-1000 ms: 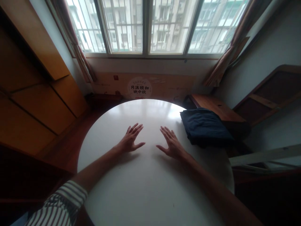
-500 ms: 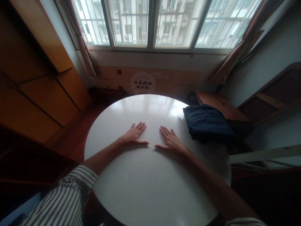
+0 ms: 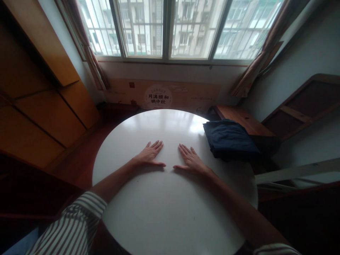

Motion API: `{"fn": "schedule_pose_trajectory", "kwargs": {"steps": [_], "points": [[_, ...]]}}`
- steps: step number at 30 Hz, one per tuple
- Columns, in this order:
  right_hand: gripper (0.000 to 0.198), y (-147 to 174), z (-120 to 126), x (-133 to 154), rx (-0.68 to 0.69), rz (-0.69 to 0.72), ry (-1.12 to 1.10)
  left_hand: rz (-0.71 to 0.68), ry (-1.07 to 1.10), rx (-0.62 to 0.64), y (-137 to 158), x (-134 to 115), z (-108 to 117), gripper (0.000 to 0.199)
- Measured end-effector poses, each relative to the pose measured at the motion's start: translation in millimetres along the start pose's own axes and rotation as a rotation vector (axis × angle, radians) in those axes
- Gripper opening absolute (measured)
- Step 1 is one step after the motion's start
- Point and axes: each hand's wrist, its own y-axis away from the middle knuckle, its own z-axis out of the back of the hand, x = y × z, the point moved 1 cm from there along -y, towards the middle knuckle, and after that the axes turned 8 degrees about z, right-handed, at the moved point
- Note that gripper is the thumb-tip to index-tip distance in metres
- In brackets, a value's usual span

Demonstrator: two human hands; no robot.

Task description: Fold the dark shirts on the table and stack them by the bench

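My left hand [image 3: 150, 154] lies palm down on a round white table [image 3: 170, 205], its fingers stretched out and its thumb pointing right. Opposite it, my right hand [image 3: 193, 160] rests flat on the same tabletop, thumb toward the left. A small gap separates the two thumbs, and neither hand holds anything. To the right of my right hand, apart from it, a folded dark blue cloth [image 3: 230, 139] sits near the table's right edge; it looks like a garment, but I cannot tell which kind.
Behind the table are a long printed box [image 3: 186, 94] with Chinese lettering and a barred window [image 3: 143, 32]. Wooden cabinets [image 3: 47, 120] stand on the left. A brown wooden desk [image 3: 239, 118] is beyond the cloth, with a pale rail [image 3: 297, 170] at the right.
The view has shifted slightly, so the scene sits a little lower and further left. Both hands stay flat on the table, and the cloth has not moved on it.
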Motion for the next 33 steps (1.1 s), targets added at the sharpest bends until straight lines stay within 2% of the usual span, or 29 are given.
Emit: {"fn": "schedule_pose_trajectory", "kwargs": {"steps": [11, 20, 27, 31, 33], "points": [[0.114, 0.1, 1.4, 0.2, -0.009, 0.008, -0.006, 0.006, 0.037, -0.005, -0.4, -2.3, -0.2, 0.116], [0.107, 0.5, -0.6, -1.3, -0.021, 0.009, -0.003, 0.005, 0.019, -0.026, 0.1, -1.7, -3.3, 0.110], [0.115, -0.2, 2.7, 1.6, 0.009, -0.003, -0.025, 0.010, 0.009, -0.029, 0.6, -1.3, -3.3, 0.110], [0.108, -0.2, 3.9, 1.4, -0.048, 0.013, -0.026, -0.015, 0.036, -0.067, 0.7, -2.9, -1.2, 0.098], [0.090, 0.1, 6.3, 1.4, -0.126, 0.040, -0.052, -0.060, 0.118, -0.189, 1.1, -5.7, -1.0, 0.074]]}}
